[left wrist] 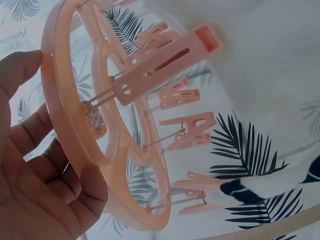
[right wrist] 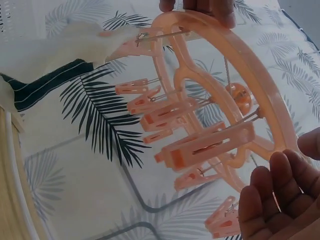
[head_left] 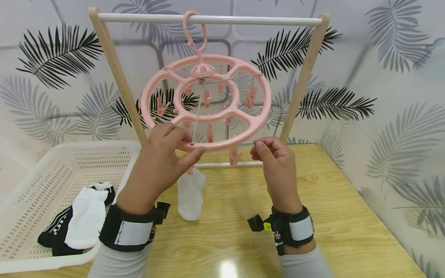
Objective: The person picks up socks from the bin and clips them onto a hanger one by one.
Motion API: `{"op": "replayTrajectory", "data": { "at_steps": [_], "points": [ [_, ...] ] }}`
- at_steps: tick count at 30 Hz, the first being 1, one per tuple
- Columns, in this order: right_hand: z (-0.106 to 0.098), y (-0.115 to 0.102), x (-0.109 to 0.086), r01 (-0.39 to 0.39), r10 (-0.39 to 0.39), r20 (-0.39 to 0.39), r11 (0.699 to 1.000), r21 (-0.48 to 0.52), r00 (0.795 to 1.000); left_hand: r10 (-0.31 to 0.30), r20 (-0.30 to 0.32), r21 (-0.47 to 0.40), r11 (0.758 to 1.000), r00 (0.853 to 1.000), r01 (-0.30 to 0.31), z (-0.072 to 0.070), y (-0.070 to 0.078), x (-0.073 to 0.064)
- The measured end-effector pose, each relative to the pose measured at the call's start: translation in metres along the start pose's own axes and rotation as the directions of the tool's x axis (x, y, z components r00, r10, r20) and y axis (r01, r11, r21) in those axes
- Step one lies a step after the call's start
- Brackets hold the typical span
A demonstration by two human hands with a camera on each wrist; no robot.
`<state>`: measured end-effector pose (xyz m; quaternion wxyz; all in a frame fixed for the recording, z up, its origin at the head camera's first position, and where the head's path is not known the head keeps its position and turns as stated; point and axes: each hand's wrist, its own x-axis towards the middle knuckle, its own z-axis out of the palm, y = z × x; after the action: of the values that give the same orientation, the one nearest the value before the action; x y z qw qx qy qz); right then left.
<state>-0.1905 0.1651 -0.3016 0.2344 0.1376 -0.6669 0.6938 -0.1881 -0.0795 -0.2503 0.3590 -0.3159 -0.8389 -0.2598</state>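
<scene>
A pink oval clip hanger (head_left: pixel 226 145) hangs by its hook from a white rail, with several pink clothespins (head_left: pixel 210 133) dangling below it. My left hand (head_left: pixel 158 164) grips the front left of its rim; in the left wrist view the thumb lies against the rim (left wrist: pixel 56 107). Beneath that hand a white sock (head_left: pixel 190 197) hangs from a clothespin. At the rim's front right is my right hand (head_left: pixel 278 166), holding nothing. Its relaxed fingers (right wrist: pixel 285 175) are close to the rim in the right wrist view; whether they touch it I cannot tell.
On the left stands a white plastic basket (head_left: pixel 97 148) with a white sock (head_left: pixel 85 218) and black patterned socks (head_left: pixel 57 227) inside. Wooden posts (head_left: pixel 306 77) hold up the white rail (head_left: pixel 260 21). A wood-grain table (head_left: pixel 229 216) lies below, and a leaf-patterned backdrop (head_left: pixel 399 127) surrounds it.
</scene>
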Motion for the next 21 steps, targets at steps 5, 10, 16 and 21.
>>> {"op": "replayTrajectory", "data": {
  "at_steps": [5, 10, 16, 21],
  "points": [
    [0.007, 0.006, 0.001, -0.051, 0.054, 0.06, 0.998, -0.042, 0.997, 0.003, 0.038, -0.023, 1.0, 0.999, -0.002, -0.006, -0.003, -0.001],
    [0.013, 0.012, 0.0, -0.035, 0.034, 0.238, 0.999, -0.001, 0.971, 0.021, 0.039, -0.016, 1.0, 0.999, -0.021, -0.01, -0.007, -0.001],
    [0.022, 0.017, -0.002, -0.063, 0.032, 0.357, 0.995, 0.076, 0.934, 0.03, 0.026, -0.005, 1.0, 0.999, -0.03, -0.009, -0.009, -0.002],
    [0.027, 0.017, -0.003, -0.086, 0.054, 0.377, 0.994, 0.071, 0.925, 0.029, 0.02, -0.002, 1.0, 0.999, -0.029, -0.01, -0.011, -0.002]
  ]
}}
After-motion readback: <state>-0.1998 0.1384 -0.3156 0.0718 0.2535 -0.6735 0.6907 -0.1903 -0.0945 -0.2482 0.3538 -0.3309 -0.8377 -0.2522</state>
